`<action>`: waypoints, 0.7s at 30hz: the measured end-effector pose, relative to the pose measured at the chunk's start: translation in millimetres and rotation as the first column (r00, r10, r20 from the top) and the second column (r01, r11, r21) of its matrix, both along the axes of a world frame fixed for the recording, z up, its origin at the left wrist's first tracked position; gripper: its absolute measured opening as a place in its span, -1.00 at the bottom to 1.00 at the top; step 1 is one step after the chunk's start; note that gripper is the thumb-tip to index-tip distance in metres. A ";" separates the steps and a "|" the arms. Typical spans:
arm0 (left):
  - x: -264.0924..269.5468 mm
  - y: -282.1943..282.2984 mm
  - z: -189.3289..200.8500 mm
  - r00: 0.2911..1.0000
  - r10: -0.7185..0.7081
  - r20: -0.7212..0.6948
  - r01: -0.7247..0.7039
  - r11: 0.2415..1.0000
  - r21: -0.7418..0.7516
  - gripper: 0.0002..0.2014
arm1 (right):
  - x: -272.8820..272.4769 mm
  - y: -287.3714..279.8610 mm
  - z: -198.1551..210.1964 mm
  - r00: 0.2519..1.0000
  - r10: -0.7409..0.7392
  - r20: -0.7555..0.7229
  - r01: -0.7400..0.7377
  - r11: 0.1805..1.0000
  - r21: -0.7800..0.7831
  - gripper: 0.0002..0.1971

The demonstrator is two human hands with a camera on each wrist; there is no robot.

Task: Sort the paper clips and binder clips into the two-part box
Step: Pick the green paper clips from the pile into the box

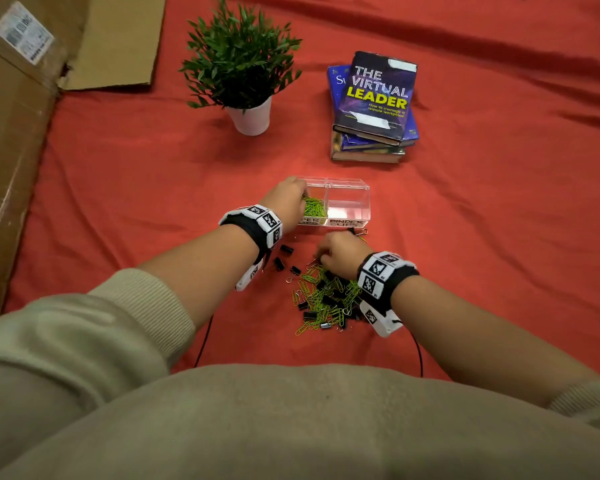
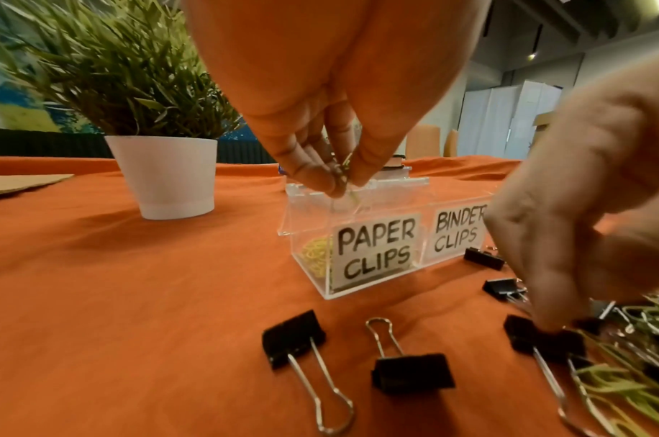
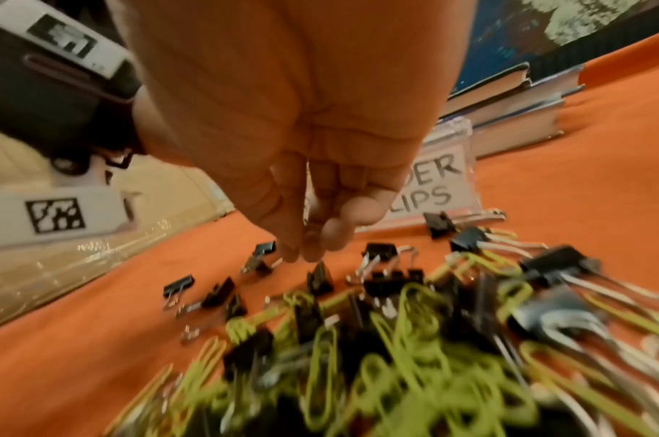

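Note:
A clear two-part box (image 1: 347,188) labelled PAPER CLIPS and BINDER CLIPS stands on the red cloth. Green paper clips (image 1: 314,207) lie in its left part; the right part looks bare. My left hand (image 1: 287,199) hovers over the left part and pinches a few green paper clips (image 2: 345,174) at the box's (image 2: 309,233) rim. In front lies a mixed pile (image 1: 326,299) of green paper clips and black binder clips. My right hand (image 1: 336,254) reaches into the pile's far edge, fingertips drawn together right at a black binder clip (image 2: 541,340). Whether they grip it is unclear.
Loose black binder clips (image 2: 294,337) lie left of the pile. A potted plant (image 1: 243,64) and a stack of books (image 1: 374,102) stand behind the box. A big cardboard box (image 1: 14,133) lines the left edge. Thin black cables run from both wrists toward my body.

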State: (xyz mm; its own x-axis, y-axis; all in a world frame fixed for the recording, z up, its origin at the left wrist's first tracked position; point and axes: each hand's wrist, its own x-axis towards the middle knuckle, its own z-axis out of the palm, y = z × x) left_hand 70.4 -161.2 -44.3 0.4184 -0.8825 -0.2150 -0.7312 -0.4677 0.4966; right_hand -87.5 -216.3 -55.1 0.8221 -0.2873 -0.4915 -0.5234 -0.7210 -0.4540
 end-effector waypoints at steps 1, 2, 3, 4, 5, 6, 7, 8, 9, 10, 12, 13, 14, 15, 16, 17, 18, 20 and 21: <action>-1.9 0.2 -1.0 1.000 -0.011 0.017 0.011 1.000 -0.002 -0.75 | -3.3 1.5 -5.1 0.999 0.014 -0.031 -0.014 1.000 -0.004 -0.70; -4.8 2.2 -2.2 0.999 -0.019 0.047 0.020 1.000 -0.015 -0.74 | -6.3 2.0 -10.0 0.999 0.003 -0.042 -0.004 1.000 -0.012 -0.69; -8.8 5.8 -2.6 0.996 -0.029 0.083 0.032 0.999 -0.032 -0.73 | -8.1 1.5 -13.0 0.999 -0.020 -0.038 0.019 0.999 -0.029 -0.69; -13.9 10.7 -3.0 0.992 -0.042 0.115 0.047 0.998 -0.048 -0.73 | -9.2 -0.1 -15.6 0.998 -0.053 -0.027 0.051 0.997 -0.055 -0.70; -19.7 17.1 -3.7 0.989 -0.058 0.134 0.066 0.996 -0.056 -0.74 | -10.1 -2.0 -17.0 0.996 -0.087 -0.002 0.087 0.993 -0.084 -0.71; -26.0 24.4 -5.3 0.987 -0.079 0.137 0.087 0.995 -0.053 -0.77 | -11.4 -4.2 -19.1 0.992 -0.120 0.026 0.122 0.987 -0.109 -0.73; -32.9 32.5 -7.9 0.986 -0.108 0.129 0.113 0.993 -0.034 -0.81 | -12.8 -5.7 -20.3 0.988 -0.143 0.058 0.149 0.981 -0.125 -0.75; -39.9 40.5 -11.9 0.983 -0.143 0.114 0.143 0.990 0.001 -0.84 | -14.5 -6.1 -21.6 0.986 -0.150 0.079 0.159 0.979 -0.127 -0.76; -47.1 48.4 -16.7 0.978 -0.182 0.097 0.178 0.983 0.048 -0.86 | -16.4 -4.7 -21.8 0.987 -0.136 0.086 0.146 0.982 -0.118 -0.78; -53.7 55.3 -22.2 0.971 -0.223 0.083 0.214 0.972 0.099 -0.85 | -18.4 -2.2 -22.9 0.991 -0.106 0.077 0.114 0.988 -0.105 -0.79; -64.2 65.6 -33.0 0.960 -0.272 0.063 0.256 0.948 0.190 -0.79 | -23.5 4.6 -26.4 0.999 -0.038 0.031 0.041 0.995 -0.092 -0.81; -68.2 68.7 -37.2 0.959 -0.276 0.060 0.257 0.941 0.218 -0.73 | -26.6 6.8 -28.3 1.000 -0.025 0.011 0.026 0.995 -0.099 -0.83; -71.6 70.2 -40.5 0.961 -0.269 0.061 0.249 0.940 0.232 -0.68 | -29.9 7.2 -30.8 0.999 -0.036 0.003 0.037 0.994 -0.107 -0.84; -74.0 71.4 -43.1 0.962 -0.263 0.068 0.241 0.942 0.234 -0.65 | -33.4 6.6 -32.0 0.998 -0.066 0.008 0.067 0.992 -0.107 -0.85; -75.8 72.0 -45.1 0.962 -0.262 0.082 0.237 0.943 0.232 -0.63 | -36.8 5.1 -33.0 0.995 -0.096 0.019 0.097 0.990 -0.098 -0.85; -77.2 72.5 -46.7 0.958 -0.268 0.097 0.240 0.942 0.233 -0.63 | -40.1 3.3 -32.9 0.993 -0.112 0.030 0.114 0.989 -0.089 -0.84; -78.2 72.8 -47.5 0.953 -0.279 0.114 0.248 0.940 0.234 -0.65 | -42.7 1.6 -32.7 0.993 -0.115 0.035 0.117 0.989 -0.086 -0.82; -79.3 73.2 -48.2 0.942 -0.302 0.149 0.263 0.936 0.234 -0.72 | -45.0 -0.2 -29.8 0.994 -0.102 0.037 0.106 0.990 -0.098 -0.76; -79.5 73.4 -48.3 0.937 -0.308 0.164 0.266 0.935 0.235 -0.76 | -44.5 0.4 -28.2 0.995 -0.092 0.045 0.096 0.990 -0.104 -0.73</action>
